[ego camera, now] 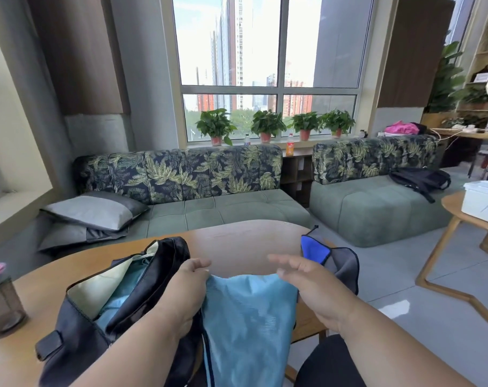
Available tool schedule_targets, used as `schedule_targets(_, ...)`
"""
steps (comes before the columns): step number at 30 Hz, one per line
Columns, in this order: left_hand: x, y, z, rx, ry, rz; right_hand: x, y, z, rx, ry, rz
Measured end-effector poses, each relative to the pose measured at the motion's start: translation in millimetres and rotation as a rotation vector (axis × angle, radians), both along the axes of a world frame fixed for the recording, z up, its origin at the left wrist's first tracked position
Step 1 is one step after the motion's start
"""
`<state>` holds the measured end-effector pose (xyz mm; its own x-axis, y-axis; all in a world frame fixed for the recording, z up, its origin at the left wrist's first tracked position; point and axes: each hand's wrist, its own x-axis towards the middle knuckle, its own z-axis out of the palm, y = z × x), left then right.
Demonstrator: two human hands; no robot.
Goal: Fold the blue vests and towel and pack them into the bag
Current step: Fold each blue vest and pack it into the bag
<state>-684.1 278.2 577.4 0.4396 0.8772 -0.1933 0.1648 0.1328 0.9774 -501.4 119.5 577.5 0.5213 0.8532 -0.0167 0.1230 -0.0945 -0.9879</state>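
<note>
A light blue vest (248, 322) hangs in front of me over the near table edge. My left hand (191, 277) pinches its top left corner. My right hand (307, 277) is at the top right corner with fingers stretched out straight; the thumb touches the cloth. A black bag (92, 325) lies open on the wooden table (245, 241) to the left, showing a cream lining and light blue cloth (120, 300) inside. A towel (332, 258), bright blue on one side and grey with black trim, lies crumpled at the table's right edge behind my right hand.
A dark tumbler (2, 305) with a pink lid stands at the table's left edge. Green sofas (237, 208) sit behind the table. A side table with a white box (482, 202) stands at the right. A dark seat (329, 361) is below my right arm.
</note>
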Motion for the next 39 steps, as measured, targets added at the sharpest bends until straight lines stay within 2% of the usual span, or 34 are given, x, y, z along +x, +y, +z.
schedule_targets(2, -4, 0, -4, 0.014, -0.018, -0.085, -1, -1, -2, -0.031, 0.012, 0.051)
schedule_targets(5, -7, 5, 3, 0.016, -0.008, -0.207, 6, -3, -3, -0.049, -0.03, 0.0)
schedule_targets(7, -12, 15, 4, 0.096, 0.056, -0.337, 14, -2, -2, -0.075, -0.049, 0.009)
schedule_targets(9, -13, 30, 0, 0.294, 0.22, -0.438, 26, 1, 2, -0.102, -0.045, 0.033)
schedule_targets(11, -6, 43, 0, 0.551, 0.442, -0.424, 41, 5, 8, -0.152, -0.078, 0.1)
schedule_targets(13, 4, 54, 4, 0.741, 0.607, -0.389, 57, 14, 15, -0.256, -0.227, 0.178)
schedule_targets(16, 29, 68, 21, 0.892, 0.708, -0.357, 77, 39, 31, -0.396, -0.503, 0.15)
schedule_targets(18, 46, 78, 40, 0.94, 0.728, -0.307, 89, 61, 46, -0.385, -0.654, 0.094)
schedule_targets(21, 74, 102, 69, 1.044, 0.705, -0.19, 105, 93, 83, -0.307, -0.782, -0.025)
schedule_targets(25, 93, 124, 109, 1.119, 0.463, -0.04, 119, 116, 134, -0.099, -0.832, -0.235)
schedule_targets(28, 89, 129, 115, 1.226, 0.289, 0.09, 117, 111, 139, 0.047, -0.84, -0.32)
schedule_targets(30, 81, 126, 96, 1.279, 0.274, 0.129, 111, 104, 115, 0.09, -0.848, -0.323)
schedule_targets(32, 73, 118, 55, 1.232, 0.348, 0.085, 104, 101, 65, 0.044, -0.877, -0.326)
schedule_targets(36, 52, 88, -58, 0.967, 0.72, -0.204, 82, 86, -61, -0.276, -0.831, -0.224)
schedule_targets(39, 31, 66, -124, 0.915, 0.88, -0.355, 65, 63, -137, -0.494, -0.785, -0.063)
